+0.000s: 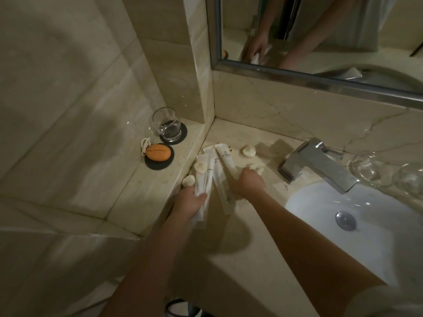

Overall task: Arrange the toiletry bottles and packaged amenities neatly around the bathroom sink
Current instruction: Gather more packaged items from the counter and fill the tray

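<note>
Several long white amenity packets (215, 163) lie fanned out on the marble counter (231, 243) left of the sink (357, 227). My left hand (191, 202) grips the near end of the leftmost packet (203, 177). My right hand (248, 183) rests knuckles-up on the packets further right; whether it holds one is hidden. Small round cream packages lie around them: one (248, 151) toward the back, one (201, 167) on the left packet, one (188, 180) by the ledge, one (256, 167) just past my right hand.
A raised ledge on the left bears a glass tumbler (166, 124) on a dark coaster and an orange oval object (158, 152) on another coaster. A chrome tap (320, 164) overhangs the sink. Two upturned glasses (370, 169) stand at the right. A mirror (320, 30) hangs above.
</note>
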The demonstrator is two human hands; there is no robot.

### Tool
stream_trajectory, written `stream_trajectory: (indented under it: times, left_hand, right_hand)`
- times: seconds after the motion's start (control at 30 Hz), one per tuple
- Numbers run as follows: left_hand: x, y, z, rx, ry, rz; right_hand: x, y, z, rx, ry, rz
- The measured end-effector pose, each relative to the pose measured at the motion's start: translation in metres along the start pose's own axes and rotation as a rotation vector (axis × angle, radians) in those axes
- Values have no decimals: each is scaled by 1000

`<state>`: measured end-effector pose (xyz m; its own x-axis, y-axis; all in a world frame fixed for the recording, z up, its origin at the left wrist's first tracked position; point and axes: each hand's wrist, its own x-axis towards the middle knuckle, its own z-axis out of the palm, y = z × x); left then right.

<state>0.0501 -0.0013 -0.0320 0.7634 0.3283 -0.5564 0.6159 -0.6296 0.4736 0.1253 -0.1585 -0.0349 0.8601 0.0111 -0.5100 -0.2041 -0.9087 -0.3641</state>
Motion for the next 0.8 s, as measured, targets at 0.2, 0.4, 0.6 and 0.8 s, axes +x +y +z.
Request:
stream_trajectory:
  times: [0.2, 0.4, 0.6, 0.8]
  left_hand:
    - [-18, 5, -11, -229, 80, 21]
    - [-36, 14, -19, -417, 88, -6]
    - [-57, 24, -28, -473, 122, 69]
    - [-83, 49, -16, -483, 39, 203]
  right_hand:
    - [-16, 8, -13, 326, 21, -36]
    - [-45, 13, -26, 573, -8, -159]
    - [-81, 15, -37, 581, -22, -266]
    - [-118, 59, -57, 741, 79, -207]
